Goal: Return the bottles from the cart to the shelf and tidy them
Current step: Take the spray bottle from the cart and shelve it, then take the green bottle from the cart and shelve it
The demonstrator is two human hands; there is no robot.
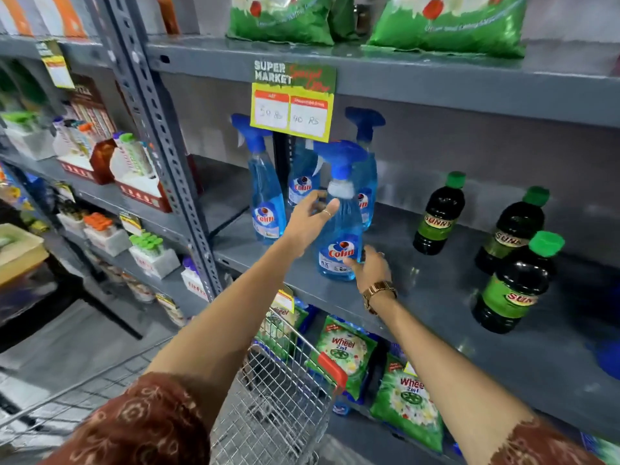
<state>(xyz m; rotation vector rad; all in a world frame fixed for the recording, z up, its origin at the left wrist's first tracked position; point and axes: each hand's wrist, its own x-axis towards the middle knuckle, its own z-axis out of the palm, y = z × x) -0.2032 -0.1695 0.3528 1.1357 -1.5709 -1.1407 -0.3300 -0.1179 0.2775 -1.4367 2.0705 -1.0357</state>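
Both hands reach up to a grey shelf (436, 297) at chest height. Left hand (310, 219) is open, fingers spread, touching the neck side of a blue spray bottle (339, 229) that stands upright near the shelf's front edge. Right hand (369, 266) rests at the bottle's base at 4 o'clock, fingers against its lower label, not closed around it; a gold watch (379, 292) sits on that wrist.

Largest behind is the shelving itself, with green detergent bags (446, 25) on the level above at 12 o'clock. A wire cart (278, 397) stands below at 6 o'clock, between the arms. Three more spray bottles stand behind the front one at 11 to 12 o'clock: one (265, 196) to the left, two partly hidden. Three dark bottles with green caps (513, 283) stand apart at 3 o'clock. A yellow price tag (293, 109) hangs from the upper shelf edge. Patterned brown sleeves (141, 424) show at the bottom.
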